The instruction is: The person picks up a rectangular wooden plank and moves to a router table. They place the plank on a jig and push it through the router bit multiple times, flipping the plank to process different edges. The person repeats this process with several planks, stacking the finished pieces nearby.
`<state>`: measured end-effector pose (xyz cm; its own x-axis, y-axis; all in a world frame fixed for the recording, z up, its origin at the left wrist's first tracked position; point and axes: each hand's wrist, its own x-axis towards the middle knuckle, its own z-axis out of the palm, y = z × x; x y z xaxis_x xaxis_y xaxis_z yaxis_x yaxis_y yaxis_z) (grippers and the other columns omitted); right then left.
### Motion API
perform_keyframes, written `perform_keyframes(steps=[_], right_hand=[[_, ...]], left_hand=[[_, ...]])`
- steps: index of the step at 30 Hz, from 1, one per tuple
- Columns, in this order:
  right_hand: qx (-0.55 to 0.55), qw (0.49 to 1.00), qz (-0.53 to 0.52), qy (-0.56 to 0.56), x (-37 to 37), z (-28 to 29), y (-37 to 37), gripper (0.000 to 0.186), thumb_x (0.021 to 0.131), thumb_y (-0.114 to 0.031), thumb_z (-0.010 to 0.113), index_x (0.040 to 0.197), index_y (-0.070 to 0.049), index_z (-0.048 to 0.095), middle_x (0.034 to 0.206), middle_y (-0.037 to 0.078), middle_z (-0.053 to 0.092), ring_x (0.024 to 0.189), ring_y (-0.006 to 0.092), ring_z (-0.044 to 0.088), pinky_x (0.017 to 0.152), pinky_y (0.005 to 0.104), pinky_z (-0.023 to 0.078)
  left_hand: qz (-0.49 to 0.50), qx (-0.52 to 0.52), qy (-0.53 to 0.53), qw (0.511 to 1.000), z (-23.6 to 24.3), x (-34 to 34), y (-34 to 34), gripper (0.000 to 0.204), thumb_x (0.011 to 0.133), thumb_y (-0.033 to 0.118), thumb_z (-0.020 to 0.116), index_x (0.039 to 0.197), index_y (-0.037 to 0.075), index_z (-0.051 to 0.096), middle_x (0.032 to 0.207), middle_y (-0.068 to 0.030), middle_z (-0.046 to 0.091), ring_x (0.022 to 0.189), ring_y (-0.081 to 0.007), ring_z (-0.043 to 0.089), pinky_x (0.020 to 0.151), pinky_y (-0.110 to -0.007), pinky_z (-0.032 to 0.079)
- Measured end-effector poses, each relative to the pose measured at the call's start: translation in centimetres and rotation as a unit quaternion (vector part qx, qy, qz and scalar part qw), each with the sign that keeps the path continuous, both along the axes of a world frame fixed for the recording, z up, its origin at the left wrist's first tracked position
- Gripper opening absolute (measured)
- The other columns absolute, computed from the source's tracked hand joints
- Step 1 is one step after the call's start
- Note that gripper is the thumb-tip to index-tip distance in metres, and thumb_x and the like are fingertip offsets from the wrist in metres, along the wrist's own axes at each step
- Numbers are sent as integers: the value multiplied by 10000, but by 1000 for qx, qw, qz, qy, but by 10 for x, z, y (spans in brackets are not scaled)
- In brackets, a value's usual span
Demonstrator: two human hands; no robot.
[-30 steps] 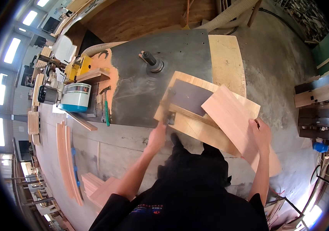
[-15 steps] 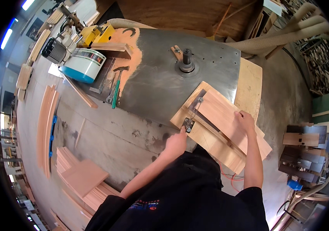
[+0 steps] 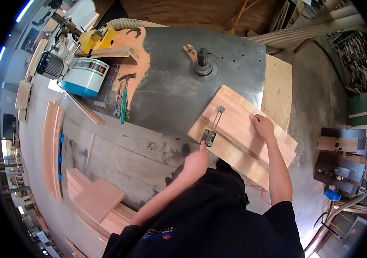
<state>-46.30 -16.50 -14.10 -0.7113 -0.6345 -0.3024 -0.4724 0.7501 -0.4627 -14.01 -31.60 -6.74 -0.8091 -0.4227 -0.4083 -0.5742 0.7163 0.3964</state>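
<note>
Left hand [image 3: 197, 163] reaches forward, its index finger touching a black toggle clamp [image 3: 208, 138]; whether the other fingers grip it, I can't tell. The right hand [image 3: 264, 128] rests, fingers bent, on a pinkish wooden board [image 3: 236, 115], and I can't tell whether it clasps anything. That board lies on a pale wooden jig base [image 3: 235, 158] set over the near right corner of the dark metal machine table [image 3: 166, 94], with the clamp reaching over it. Toward the table's near left corner lies a green-handled hammer [image 3: 124, 105].

Board [image 3: 237, 122] lies on jig [image 3: 230, 154]; spindle [image 3: 202, 61] behind (on the table [image 3: 166, 88]); hammer [image 3: 124, 102] farther left.
</note>
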Motion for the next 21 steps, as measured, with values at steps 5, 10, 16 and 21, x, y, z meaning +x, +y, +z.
perform_keyframes(steps=[5, 10, 16, 21], right_hand=[[27, 999, 21, 39, 0, -6, 1, 535, 1031, -550, 460, 996, -85, 722, 907, 211, 735, 909, 410, 701, 803, 504, 533], [43, 997, 18, 54, 6, -8, -2, 547, 1047, -551, 428, 1006, -87, 715, 946, 215, 741, 922, 420, 705, 802, 532, 542], [32, 994, -17, 104, 17, -15, 1, 421, 1010, -402, 544, 884, -61, 758, 924, 190, 753, 889, 363, 728, 807, 521, 561], [-40, 967, -42, 249, 30, -5, -17, 387, 979, -383, 586, 817, -64, 733, 984, 154, 692, 974, 325, 662, 782, 460, 531]], left_hand=[[11, 10, -32, 999, 9, -6, 0, 526, 1064, 202, 458, 1497, -89, 390, 807, -216, 717, 769, -420, 720, 710, -520, 580], [45, 29, -40, 998, 22, -10, 0, 518, 1049, 176, 466, 1484, -89, 373, 834, -248, 714, 816, -446, 714, 749, -549, 570], [-12, 1, -23, 1000, -2, -4, -1, 492, 1033, 127, 457, 1484, -46, 370, 793, -270, 701, 743, -475, 690, 672, -589, 540], [56, 42, 32, 997, 14, -10, 2, 454, 1065, 149, 444, 1493, -4, 418, 850, -305, 693, 829, -515, 666, 708, -615, 496]])
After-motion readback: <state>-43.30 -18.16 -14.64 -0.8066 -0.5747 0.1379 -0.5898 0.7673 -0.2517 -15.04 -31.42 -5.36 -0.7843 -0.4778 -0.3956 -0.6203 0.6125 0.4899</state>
